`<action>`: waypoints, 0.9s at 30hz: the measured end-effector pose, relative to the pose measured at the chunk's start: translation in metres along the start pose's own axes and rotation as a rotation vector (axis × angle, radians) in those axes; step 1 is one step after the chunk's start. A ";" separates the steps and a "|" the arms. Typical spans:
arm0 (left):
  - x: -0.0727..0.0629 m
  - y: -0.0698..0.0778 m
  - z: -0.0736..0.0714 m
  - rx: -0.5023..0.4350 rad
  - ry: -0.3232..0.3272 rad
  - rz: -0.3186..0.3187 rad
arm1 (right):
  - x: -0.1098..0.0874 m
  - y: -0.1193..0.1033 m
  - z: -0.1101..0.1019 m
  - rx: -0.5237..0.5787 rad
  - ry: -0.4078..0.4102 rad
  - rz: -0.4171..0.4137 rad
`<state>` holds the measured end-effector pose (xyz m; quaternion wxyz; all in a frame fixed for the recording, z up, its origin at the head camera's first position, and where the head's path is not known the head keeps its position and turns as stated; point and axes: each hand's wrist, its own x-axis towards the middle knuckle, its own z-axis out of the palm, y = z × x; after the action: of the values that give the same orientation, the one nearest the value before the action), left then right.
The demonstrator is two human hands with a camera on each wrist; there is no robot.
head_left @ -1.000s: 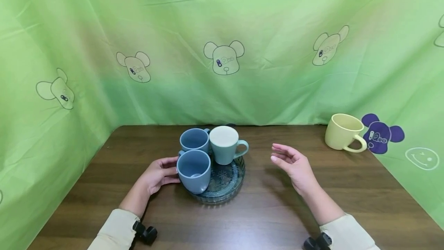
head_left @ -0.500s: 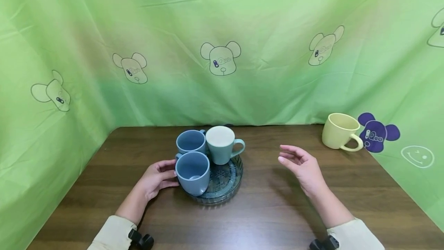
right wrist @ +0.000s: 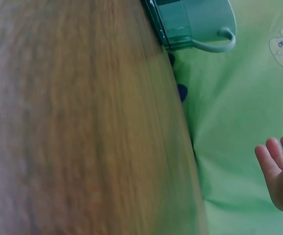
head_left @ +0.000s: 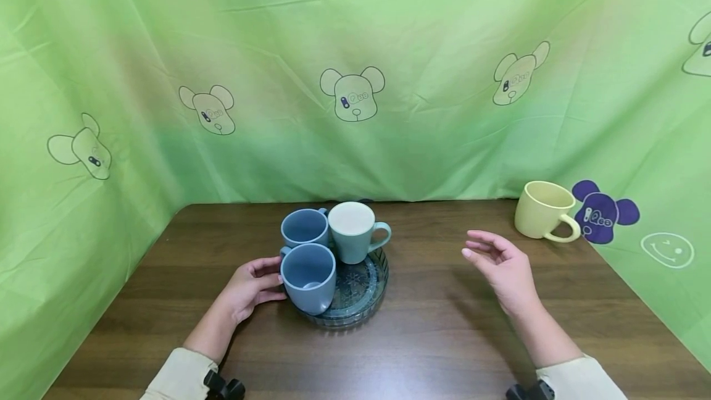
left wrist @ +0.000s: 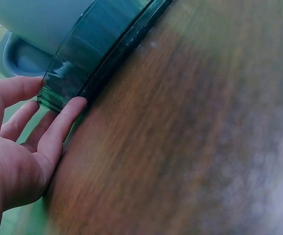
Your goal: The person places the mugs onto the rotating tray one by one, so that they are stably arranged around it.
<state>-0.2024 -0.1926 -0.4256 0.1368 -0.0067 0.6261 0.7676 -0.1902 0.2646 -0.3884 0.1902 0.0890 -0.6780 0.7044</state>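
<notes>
A round clear blue-green glass dish [head_left: 361,301] with a ridged wall holds two blue mugs, the front one [head_left: 308,279] and the back one [head_left: 304,226], beside a teal mug with a pale interior [head_left: 352,236]. My left hand [head_left: 252,289] is at the dish's left side. In the left wrist view its fingertips touch the glass wall [left wrist: 90,46], fingers fairly straight. My right hand [head_left: 505,270] hovers over the table between the dish and a yellow mug [head_left: 543,210], fingers loosely bent and holding nothing. That yellow mug stands upright at the back right, handle toward the right.
The brown wooden table [head_left: 422,350] carries the dish left of centre. A green printed curtain [head_left: 422,141] hangs along its back and sides, close behind the yellow mug.
My right hand has moved to the right, away from the dish and nearer the yellow mug. The left hand stays at the dish's side, and the mugs stay in place.
</notes>
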 end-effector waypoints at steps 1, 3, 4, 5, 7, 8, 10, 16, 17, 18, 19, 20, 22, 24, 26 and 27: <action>0.000 0.000 0.000 0.002 -0.003 0.000 | 0.000 0.000 -0.001 -0.010 0.013 -0.003; 0.000 0.001 0.000 0.006 -0.003 0.001 | 0.001 -0.001 -0.003 -0.027 0.034 -0.005; 0.000 0.001 0.001 0.006 0.000 0.000 | 0.001 -0.001 -0.004 -0.030 0.041 -0.005; 0.000 0.001 0.001 0.006 0.004 0.000 | 0.001 -0.001 -0.006 -0.032 0.047 -0.007; 0.000 0.000 0.001 0.007 0.006 -0.001 | 0.001 -0.002 -0.008 -0.036 0.058 -0.010; 0.000 0.000 0.001 0.007 0.006 -0.001 | 0.002 -0.002 -0.009 -0.037 0.063 -0.013; 0.001 -0.001 0.001 0.003 0.007 -0.001 | 0.002 -0.003 -0.012 -0.042 0.075 -0.017; 0.002 -0.004 -0.002 0.002 -0.003 -0.002 | 0.003 -0.007 -0.020 -0.072 0.122 -0.019; 0.002 -0.005 -0.002 0.004 -0.002 -0.003 | 0.003 -0.007 -0.021 -0.076 0.130 -0.018; 0.002 -0.005 -0.002 0.006 -0.003 -0.001 | 0.004 -0.008 -0.023 -0.080 0.138 -0.017; 0.001 -0.005 -0.002 0.007 -0.002 0.000 | 0.004 -0.008 -0.024 -0.083 0.145 -0.016; 0.001 -0.005 -0.002 0.007 -0.002 0.002 | 0.004 -0.008 -0.026 -0.088 0.151 -0.014; 0.001 -0.006 -0.002 0.007 -0.002 0.004 | 0.005 -0.009 -0.030 -0.088 0.159 -0.013; 0.001 -0.005 -0.002 0.007 -0.001 0.004 | 0.006 -0.010 -0.034 -0.086 0.157 -0.015; 0.002 -0.005 -0.002 0.007 -0.001 0.002 | 0.007 -0.010 -0.039 -0.084 0.140 -0.023; 0.002 -0.005 -0.002 0.008 0.000 0.001 | 0.007 -0.011 -0.042 -0.079 0.124 -0.025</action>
<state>-0.2031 -0.1931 -0.4312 0.1366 -0.0058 0.6290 0.7653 -0.1870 0.3073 -0.3783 0.2441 0.0460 -0.6911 0.6788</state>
